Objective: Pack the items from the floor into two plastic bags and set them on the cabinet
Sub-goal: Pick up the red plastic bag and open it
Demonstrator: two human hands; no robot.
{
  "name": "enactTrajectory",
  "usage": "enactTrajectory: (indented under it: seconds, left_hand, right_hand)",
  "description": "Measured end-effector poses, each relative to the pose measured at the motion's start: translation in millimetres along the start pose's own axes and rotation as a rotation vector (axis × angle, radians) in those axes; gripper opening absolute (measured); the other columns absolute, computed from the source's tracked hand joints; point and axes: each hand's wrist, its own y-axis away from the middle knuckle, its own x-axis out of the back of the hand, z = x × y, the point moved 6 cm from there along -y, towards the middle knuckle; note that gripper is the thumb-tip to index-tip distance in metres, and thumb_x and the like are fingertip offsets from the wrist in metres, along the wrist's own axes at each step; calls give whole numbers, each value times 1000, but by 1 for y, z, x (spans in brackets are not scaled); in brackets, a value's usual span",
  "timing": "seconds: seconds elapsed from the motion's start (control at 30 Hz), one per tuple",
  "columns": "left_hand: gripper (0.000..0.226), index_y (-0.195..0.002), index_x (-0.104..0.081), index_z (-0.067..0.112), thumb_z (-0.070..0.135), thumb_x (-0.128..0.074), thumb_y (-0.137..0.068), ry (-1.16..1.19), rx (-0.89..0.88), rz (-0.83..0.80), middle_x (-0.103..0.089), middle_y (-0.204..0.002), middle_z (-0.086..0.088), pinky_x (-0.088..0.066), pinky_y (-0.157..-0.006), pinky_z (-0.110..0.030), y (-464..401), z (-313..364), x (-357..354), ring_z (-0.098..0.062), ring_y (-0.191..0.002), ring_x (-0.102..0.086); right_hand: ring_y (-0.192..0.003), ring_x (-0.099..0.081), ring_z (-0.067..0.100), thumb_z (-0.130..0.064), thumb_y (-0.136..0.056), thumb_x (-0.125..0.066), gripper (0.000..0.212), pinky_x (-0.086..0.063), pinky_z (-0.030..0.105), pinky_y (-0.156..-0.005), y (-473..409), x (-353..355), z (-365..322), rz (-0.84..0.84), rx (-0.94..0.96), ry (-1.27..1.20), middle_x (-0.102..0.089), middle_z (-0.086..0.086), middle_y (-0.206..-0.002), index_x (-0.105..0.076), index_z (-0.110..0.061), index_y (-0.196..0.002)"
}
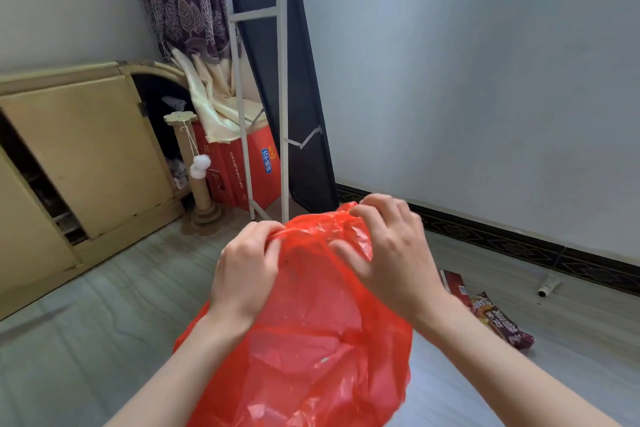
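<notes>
A red plastic bag [308,340] hangs in front of me in the lower middle of the head view. My left hand [246,270] pinches its top edge on the left side. My right hand [391,250] grips the bunched top edge on the right side. On the floor to the right lie a red snack packet [455,286], partly hidden behind my right wrist, a dark brown wrapped snack [502,322] and a small white tube [549,286] near the baseboard. What is inside the bag cannot be made out.
A tan cabinet [79,156] with a door ajar stands at the left. Behind it are a cardboard scratching post [197,177], a red carton [249,166], a white metal frame [282,97] with a dark panel, and a curtain. Grey floor [86,340] stretches around me.
</notes>
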Motion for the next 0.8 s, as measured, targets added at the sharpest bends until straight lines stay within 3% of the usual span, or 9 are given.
enactTrajectory:
  seconds: [0.1, 0.2, 0.33, 0.47, 0.53, 0.6, 0.67, 0.73, 0.8]
  left_hand:
    - [8, -87, -69, 12, 8, -62, -85, 60, 19, 42, -70, -86, -3, -45, -78, -25, -2, 4, 1, -19, -82, -64]
    - [11, -82, -70, 18, 9, -64, -83, 198, 18, -4, -68, -76, 10, -42, -69, -7, -2, 12, -1, -1, -72, -61]
    - [23, -73, -66, 34, 13, -66, -83, 335, 61, -112, -70, -73, 14, -47, -67, -10, -3, 11, -4, 2, -70, -63]
    - [26, -72, -65, 34, 11, -64, -84, 290, 81, -89, -69, -74, 14, -45, -67, -9, -7, -7, 4, 1, -72, -62]
    - [25, -72, -65, 32, 10, -64, -84, 246, 91, -77, -68, -73, 15, -44, -65, -7, -10, -18, 7, 4, -70, -61]
    - [26, -71, -63, 31, 8, -63, -84, 213, 118, -71, -68, -68, 13, -41, -60, -3, -13, -31, 9, 4, -62, -61]
    - [28, -69, -61, 31, 7, -62, -84, 169, 148, -89, -66, -65, 12, -40, -58, -2, -11, -47, 7, 0, -58, -61]
    - [29, -69, -59, 32, 8, -62, -85, 105, 167, -133, -64, -69, 15, -39, -63, -7, -7, -60, 1, -3, -67, -61]
    - [26, -72, -58, 33, 10, -61, -86, 63, 163, -172, -64, -73, 13, -38, -66, -17, -5, -69, -9, -8, -74, -61]
  right_hand:
    - [-122, -45, 27, -57, -74, -60, 71, -36, 43, -99, 15, -24, 2, -246, -90, 151, -47, 8, -134, -47, -12, -128]
    - [-134, -29, 23, -41, -87, -52, 58, -22, 41, -111, 20, -36, 21, -276, -201, 147, -31, 6, -147, -37, -15, -136]
    - [-113, -49, 26, -19, -89, -52, 21, -34, 39, -98, 10, -22, 51, -114, -295, 38, -53, 8, -124, -62, -10, -106]
    - [-86, -57, 28, -10, -92, -47, 13, -42, 36, -79, 7, -24, 69, -53, -385, -185, -61, 9, -92, -60, -9, -89]
    - [-76, -54, 26, -11, -93, -44, 15, -33, 28, -66, 7, -28, 79, -36, -497, -314, -60, 6, -80, -54, -15, -84]
    - [-80, -53, 27, -9, -94, -41, 16, -25, 25, -62, 7, -29, 97, 14, -647, -406, -60, 8, -82, -54, -14, -85]
    - [-94, -54, 30, -7, -93, -39, 19, -29, 28, -71, 7, -27, 114, 40, -745, -446, -62, 14, -95, -58, -7, -92]
    - [-97, -54, 27, -8, -94, -39, 20, -32, 27, -76, 7, -28, 121, 11, -742, -486, -63, 14, -101, -60, -6, -95]
    - [-92, -56, 24, -14, -94, -44, 15, -32, 24, -71, 7, -32, 118, -67, -635, -498, -63, 6, -91, -58, -11, -90]
